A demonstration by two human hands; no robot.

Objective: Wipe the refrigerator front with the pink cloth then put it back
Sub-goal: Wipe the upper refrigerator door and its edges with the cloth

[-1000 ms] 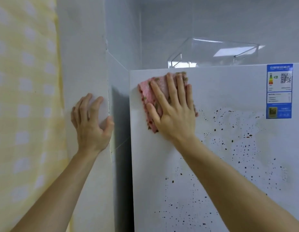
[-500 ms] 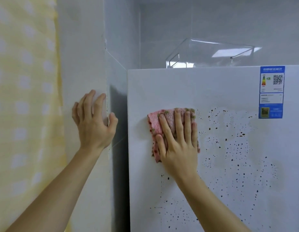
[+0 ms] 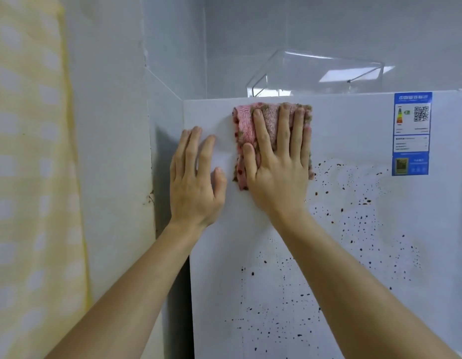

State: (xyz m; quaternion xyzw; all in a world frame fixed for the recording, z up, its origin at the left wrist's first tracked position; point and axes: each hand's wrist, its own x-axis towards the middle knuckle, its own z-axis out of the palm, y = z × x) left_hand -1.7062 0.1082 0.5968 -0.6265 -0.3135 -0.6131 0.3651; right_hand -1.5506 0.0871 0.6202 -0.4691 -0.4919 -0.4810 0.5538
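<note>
1. We stand in a pale grey tiled corner, and the white refrigerator front (image 3: 328,229) fills most of what we see, so we take it as our landmark. To its left hangs a yellow checked curtain (image 3: 30,177), and on top of it sits a clear plastic box (image 3: 315,73).
2. Dark brown specks (image 3: 354,203) are scattered over the middle and lower part of the refrigerator front, while the strip along its left edge looks clean. We judge the wiping well begun but far from done.
3. A blue energy label (image 3: 411,133) sits in the upper right corner of the refrigerator front, clear of the specks.
4. Our right hand (image 3: 279,164) lies flat, fingers straight and spread, pressing the pink cloth (image 3: 250,120) against the refrigerator front just under its top edge. The spread palm keeps the folded cloth flat, with its whole face on the panel.
5. Our left hand (image 3: 193,182) is open and holds nothing, resting flat on the refrigerator front at its left edge, just beside the cloth. We judge that it braces us.
</note>
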